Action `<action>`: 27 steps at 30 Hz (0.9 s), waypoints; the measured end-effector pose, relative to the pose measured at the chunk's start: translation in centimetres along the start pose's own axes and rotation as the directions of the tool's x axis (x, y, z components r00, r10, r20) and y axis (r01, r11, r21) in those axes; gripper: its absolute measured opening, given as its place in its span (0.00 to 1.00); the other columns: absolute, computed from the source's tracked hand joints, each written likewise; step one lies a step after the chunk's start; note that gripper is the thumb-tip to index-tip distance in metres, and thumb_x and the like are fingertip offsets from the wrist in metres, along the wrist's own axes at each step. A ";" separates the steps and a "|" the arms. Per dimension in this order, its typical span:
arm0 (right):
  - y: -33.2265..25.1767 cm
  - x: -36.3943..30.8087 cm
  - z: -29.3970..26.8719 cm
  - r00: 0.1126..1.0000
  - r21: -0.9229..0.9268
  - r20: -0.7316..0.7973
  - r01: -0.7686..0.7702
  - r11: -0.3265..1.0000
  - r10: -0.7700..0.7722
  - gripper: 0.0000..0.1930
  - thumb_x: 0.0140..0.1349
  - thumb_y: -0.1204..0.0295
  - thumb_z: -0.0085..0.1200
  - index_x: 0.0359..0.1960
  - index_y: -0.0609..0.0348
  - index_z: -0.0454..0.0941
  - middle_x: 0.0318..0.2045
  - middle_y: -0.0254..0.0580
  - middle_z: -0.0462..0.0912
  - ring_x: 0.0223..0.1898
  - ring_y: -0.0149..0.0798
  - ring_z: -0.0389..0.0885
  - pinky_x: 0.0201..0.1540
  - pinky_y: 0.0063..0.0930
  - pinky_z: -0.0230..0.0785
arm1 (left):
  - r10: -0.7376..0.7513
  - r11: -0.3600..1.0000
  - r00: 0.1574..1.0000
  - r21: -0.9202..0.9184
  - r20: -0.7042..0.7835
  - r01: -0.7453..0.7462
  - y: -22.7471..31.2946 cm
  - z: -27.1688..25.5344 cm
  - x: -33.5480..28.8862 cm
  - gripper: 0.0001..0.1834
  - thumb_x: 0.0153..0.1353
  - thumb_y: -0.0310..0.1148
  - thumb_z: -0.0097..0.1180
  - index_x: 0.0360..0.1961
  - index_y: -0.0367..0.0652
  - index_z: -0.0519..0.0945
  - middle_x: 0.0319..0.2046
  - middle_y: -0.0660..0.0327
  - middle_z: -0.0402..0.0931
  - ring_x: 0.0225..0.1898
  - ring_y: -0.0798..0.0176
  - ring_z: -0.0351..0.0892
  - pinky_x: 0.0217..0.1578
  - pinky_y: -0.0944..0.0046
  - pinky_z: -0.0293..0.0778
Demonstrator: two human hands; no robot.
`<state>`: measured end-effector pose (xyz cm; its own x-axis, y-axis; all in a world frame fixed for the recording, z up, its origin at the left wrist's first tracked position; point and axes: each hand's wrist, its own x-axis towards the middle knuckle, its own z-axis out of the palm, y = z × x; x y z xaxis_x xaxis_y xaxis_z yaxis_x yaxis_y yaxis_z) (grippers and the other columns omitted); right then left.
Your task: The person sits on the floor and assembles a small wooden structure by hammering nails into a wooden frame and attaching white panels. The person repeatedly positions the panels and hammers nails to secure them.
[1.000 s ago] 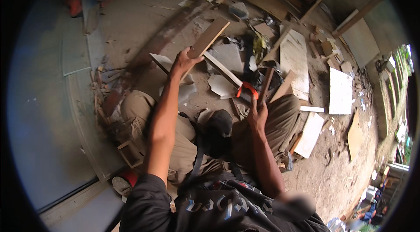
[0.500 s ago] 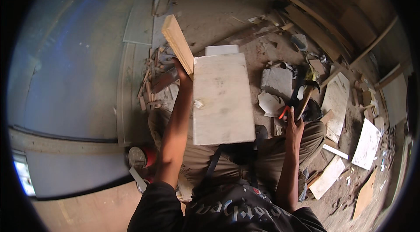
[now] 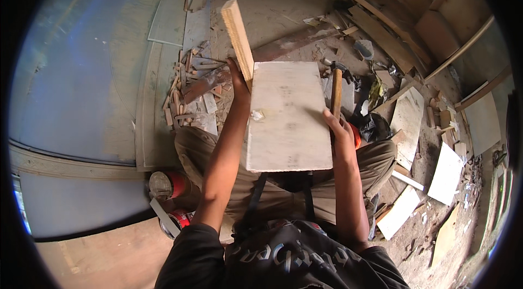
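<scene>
A whitish rectangular board [image 3: 289, 120] is held up over my lap, with a pale wooden strip [image 3: 238, 35] standing out at its far left corner. My left hand [image 3: 239, 79] is closed round the strip's lower end, against the board's left edge; its fingertips are partly hidden. My right hand [image 3: 341, 132] grips a hammer [image 3: 336, 95] by its wooden handle, and its thumb rests at the board's right edge. The dark hammer head points away from me. An orange-red object [image 3: 356, 136] shows beside the right hand, too covered to name.
Wood offcuts [image 3: 177, 101] lie heaped at the left, near a blue-grey panel [image 3: 81, 87]. Round tins [image 3: 161, 185] stand by my left knee. Pale board pieces [image 3: 445, 173] and a black plastic bag [image 3: 376, 127] lie on the dirt floor to the right.
My right hand has come left with the hammer, from above my right knee to the board's right edge. The board and strip have shifted slightly right, still held by my left hand.
</scene>
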<state>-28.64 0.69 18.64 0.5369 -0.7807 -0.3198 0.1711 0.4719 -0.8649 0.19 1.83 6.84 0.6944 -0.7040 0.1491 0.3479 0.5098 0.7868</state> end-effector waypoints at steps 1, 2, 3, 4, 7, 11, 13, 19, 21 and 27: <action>-0.4 -0.2 0.7 1.000 0.027 0.010 -0.015 1.000 0.015 0.22 0.61 0.61 0.58 0.46 0.70 0.72 0.36 0.42 0.77 0.37 0.30 0.76 0.41 0.25 0.70 | -0.063 0.998 0.998 -0.015 0.022 0.064 0.0 -0.1 0.0 0.45 0.60 0.73 0.30 0.49 0.39 0.73 0.38 0.58 0.77 0.39 0.64 0.76 0.41 0.63 0.73; -0.8 -0.6 1.4 1.000 0.073 -0.008 -0.017 0.997 0.018 0.21 0.61 0.62 0.57 0.45 0.69 0.72 0.35 0.41 0.77 0.36 0.30 0.76 0.40 0.26 0.70 | -0.126 0.992 0.991 -0.026 0.052 0.127 0.2 0.3 0.1 0.45 0.60 0.73 0.30 0.48 0.39 0.74 0.37 0.58 0.77 0.39 0.64 0.76 0.40 0.63 0.73; -1.1 -0.7 1.6 0.999 0.087 -0.038 -0.031 0.996 0.035 0.19 0.61 0.63 0.56 0.44 0.69 0.73 0.34 0.41 0.77 0.35 0.31 0.77 0.38 0.26 0.71 | -0.192 0.980 0.978 -0.043 0.084 0.196 0.3 0.7 0.0 0.45 0.60 0.73 0.29 0.47 0.39 0.74 0.36 0.58 0.77 0.38 0.64 0.77 0.40 0.63 0.73; -1.4 -0.5 1.8 0.997 0.102 -0.069 -0.034 0.994 0.041 0.18 0.61 0.64 0.55 0.44 0.68 0.73 0.34 0.41 0.77 0.35 0.31 0.77 0.37 0.27 0.71 | -0.253 0.963 0.958 -0.063 0.132 0.263 0.5 1.5 0.0 0.45 0.60 0.73 0.29 0.46 0.38 0.75 0.36 0.58 0.77 0.37 0.64 0.77 0.40 0.63 0.73; -1.5 0.0 1.2 0.994 0.123 -0.107 -0.024 0.992 0.037 0.19 0.59 0.63 0.54 0.44 0.69 0.74 0.33 0.41 0.77 0.34 0.31 0.77 0.35 0.27 0.71 | -0.393 0.903 0.890 -0.087 0.232 0.421 1.0 3.1 -1.4 0.45 0.60 0.73 0.28 0.43 0.38 0.76 0.34 0.58 0.78 0.35 0.64 0.77 0.39 0.64 0.73; -1.6 0.3 0.9 0.991 0.127 -0.129 -0.028 0.991 0.045 0.20 0.58 0.63 0.54 0.44 0.70 0.74 0.35 0.42 0.77 0.34 0.32 0.76 0.36 0.27 0.71 | -0.305 0.943 0.943 0.181 0.136 0.279 -0.7 0.5 0.2 0.45 0.62 0.72 0.27 0.39 0.36 0.78 0.30 0.59 0.77 0.33 0.65 0.77 0.37 0.65 0.73; -1.5 0.2 0.7 0.993 0.137 -0.107 -0.041 0.990 0.056 0.21 0.58 0.63 0.54 0.46 0.71 0.74 0.36 0.43 0.77 0.35 0.33 0.76 0.37 0.27 0.71 | -0.212 0.935 0.975 0.304 0.066 0.183 -2.2 -1.6 1.3 0.45 0.64 0.70 0.25 0.38 0.34 0.78 0.29 0.60 0.77 0.33 0.66 0.77 0.36 0.65 0.72; -1.9 0.0 -0.2 0.994 0.143 -0.059 -0.086 0.986 0.095 0.22 0.59 0.62 0.53 0.47 0.72 0.74 0.38 0.44 0.77 0.37 0.33 0.77 0.39 0.28 0.71 | -0.118 0.935 0.990 0.346 0.082 0.083 -3.6 -2.5 1.7 0.42 0.69 0.64 0.23 0.36 0.34 0.79 0.30 0.59 0.79 0.31 0.63 0.78 0.34 0.65 0.74; -1.5 0.2 -0.6 0.994 0.151 -0.055 -0.084 0.985 0.093 0.23 0.59 0.62 0.52 0.48 0.72 0.74 0.38 0.45 0.77 0.38 0.35 0.77 0.40 0.28 0.71 | -0.137 0.966 0.982 0.237 0.131 0.103 -3.5 -1.8 1.3 0.42 0.69 0.63 0.23 0.36 0.34 0.79 0.31 0.58 0.79 0.31 0.62 0.79 0.35 0.64 0.74; -1.8 0.5 -0.9 0.991 0.168 -0.088 -0.084 0.982 0.100 0.21 0.59 0.61 0.56 0.46 0.66 0.74 0.35 0.43 0.78 0.33 0.35 0.78 0.35 0.27 0.72 | -0.181 0.956 0.961 0.266 0.210 0.122 -2.5 -0.6 0.7 0.42 0.62 0.71 0.30 0.43 0.38 0.75 0.33 0.56 0.78 0.34 0.60 0.81 0.35 0.58 0.80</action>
<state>-29.37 -0.90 19.68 0.4769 -0.7626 -0.4371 0.2616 0.5979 -0.7577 0.17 0.35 4.60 0.4722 -0.8724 0.1262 0.2502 0.2699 0.9298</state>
